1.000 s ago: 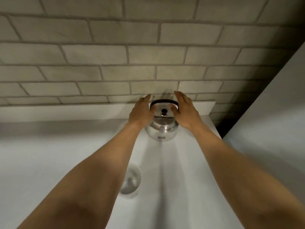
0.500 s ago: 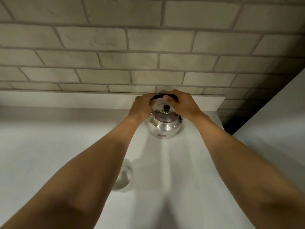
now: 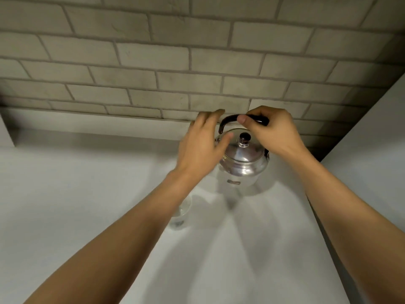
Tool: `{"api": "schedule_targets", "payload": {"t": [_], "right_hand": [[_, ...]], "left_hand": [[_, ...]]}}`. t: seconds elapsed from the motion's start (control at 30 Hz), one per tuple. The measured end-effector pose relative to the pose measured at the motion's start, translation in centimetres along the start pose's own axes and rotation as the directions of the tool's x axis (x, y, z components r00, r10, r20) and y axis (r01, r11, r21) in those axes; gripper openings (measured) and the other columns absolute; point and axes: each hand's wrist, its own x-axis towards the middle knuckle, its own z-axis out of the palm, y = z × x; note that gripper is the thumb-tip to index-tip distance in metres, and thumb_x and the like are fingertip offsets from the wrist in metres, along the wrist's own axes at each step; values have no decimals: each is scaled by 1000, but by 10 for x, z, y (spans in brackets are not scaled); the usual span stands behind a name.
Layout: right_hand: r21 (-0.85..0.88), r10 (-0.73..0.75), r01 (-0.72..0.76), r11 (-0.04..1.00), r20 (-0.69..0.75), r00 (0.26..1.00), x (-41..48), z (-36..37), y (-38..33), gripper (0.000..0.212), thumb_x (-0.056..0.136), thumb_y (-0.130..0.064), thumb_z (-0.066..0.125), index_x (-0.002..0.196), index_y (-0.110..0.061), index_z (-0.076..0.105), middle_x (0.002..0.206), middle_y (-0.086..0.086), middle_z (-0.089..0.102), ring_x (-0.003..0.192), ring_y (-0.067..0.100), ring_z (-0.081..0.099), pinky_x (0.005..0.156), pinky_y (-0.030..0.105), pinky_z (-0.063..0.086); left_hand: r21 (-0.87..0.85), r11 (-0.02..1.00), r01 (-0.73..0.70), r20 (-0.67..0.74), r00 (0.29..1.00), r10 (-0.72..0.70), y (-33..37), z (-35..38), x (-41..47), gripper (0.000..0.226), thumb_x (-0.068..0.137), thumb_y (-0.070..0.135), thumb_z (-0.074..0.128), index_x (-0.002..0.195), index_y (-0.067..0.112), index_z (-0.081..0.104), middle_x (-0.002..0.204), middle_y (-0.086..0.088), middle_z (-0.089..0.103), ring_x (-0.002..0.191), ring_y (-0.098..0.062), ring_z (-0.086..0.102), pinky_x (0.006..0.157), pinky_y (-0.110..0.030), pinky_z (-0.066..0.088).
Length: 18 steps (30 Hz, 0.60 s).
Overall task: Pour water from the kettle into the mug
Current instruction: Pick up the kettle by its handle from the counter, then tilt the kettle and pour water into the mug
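A shiny steel kettle (image 3: pixel 243 165) with a dark arched handle and a black lid knob stands upright on the white counter (image 3: pixel 87 194) near the brick wall. My right hand (image 3: pixel 274 132) is closed around the top of the handle. Beside the kettle's left side, my left hand (image 3: pixel 203 145) has its fingers spread, touching or nearly touching the lid; it grips nothing. A clear glass mug (image 3: pixel 180 216) stands on the counter in front of the kettle and to the left, mostly hidden under my left forearm.
A grey brick wall (image 3: pixel 175 62) rises behind the counter above a low white ledge (image 3: pixel 109 132). A white panel (image 3: pixel 372 150) closes off the right side, with a dark gap at the corner. Bare counter stretches left.
My left hand has let go of the handle and opened beside the kettle. My right hand stays closed on the handle. The view has shifted, so the kettle sits further right.
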Motion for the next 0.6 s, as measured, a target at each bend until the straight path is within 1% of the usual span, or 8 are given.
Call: {"api": "schedule_targets", "payload": {"t": [0.07, 0.13, 0.23, 0.37, 0.47, 0.53, 0.6], "right_hand": [[-8, -23, 23, 1000, 8, 1000, -17, -10, -12, 34, 82, -61, 71, 93, -30, 81, 86, -14, 79, 86, 6, 73, 76, 25, 56], [-3, -48, 48, 999, 10, 999, -34, -18, -20, 33, 82, -63, 72, 94, -33, 81, 87, -16, 79, 88, 5, 74, 81, 32, 58], [17, -68, 68, 998, 4, 998, -57, -26, -26, 23, 83, -60, 74, 91, -39, 81, 88, -23, 78, 87, 1, 74, 83, 30, 58], [-6, -91, 91, 996, 33, 995, -84, -26, -32, 11, 84, -59, 75, 85, -48, 77, 88, -28, 78, 86, -3, 74, 80, 24, 57], [-43, -91, 94, 995, 58, 994, -99, -25, -36, 19, 84, -61, 74, 88, -43, 80, 88, -26, 78, 86, -3, 74, 79, 26, 58], [-79, -95, 101, 992, 75, 993, -105, -24, -40, 27, 85, -60, 75, 94, -36, 83, 84, -21, 79, 86, -2, 74, 79, 30, 60], [-116, -97, 109, 987, 100, 990, -108, -21, -46, 30, 85, -59, 75, 97, -32, 84, 87, -20, 79, 87, -1, 74, 82, 34, 61]], "left_hand": [[0, 999, -55, -43, 998, 55, 10, -4, -40, 53, 97, 47, 63, 146, 29, 51, 139, 2, 53, 123, -26, 55, 91, -44, 54], [16, 996, -84, -33, 996, 84, 17, -1, -75, 52, 99, 49, 62, 146, 29, 52, 145, 3, 51, 126, -23, 52, 92, -41, 54], [39, 996, -82, 44, 996, 81, 22, 11, -108, 54, 101, 48, 61, 151, 28, 50, 157, 1, 45, 136, -24, 47, 96, -43, 55], [41, 995, -94, 107, 990, 89, 29, 24, -133, 57, 103, 46, 59, 155, 28, 45, 165, 2, 38, 140, -29, 46, 99, -48, 54], [45, 996, -77, 136, 988, 70, 29, 29, -145, 59, 104, 46, 57, 157, 26, 42, 166, 2, 37, 144, -32, 42, 108, -45, 48], [13, 998, -62, 141, 988, 59, 28, 30, -152, 59, 105, 44, 58, 157, 23, 43, 165, 1, 39, 148, -31, 38, 116, -41, 39], [-47, 998, -34, 130, 991, 40, 27, 30, -159, 58, 104, 42, 59, 156, 20, 45, 164, 0, 41, 149, -29, 36, 120, -35, 29]]}}
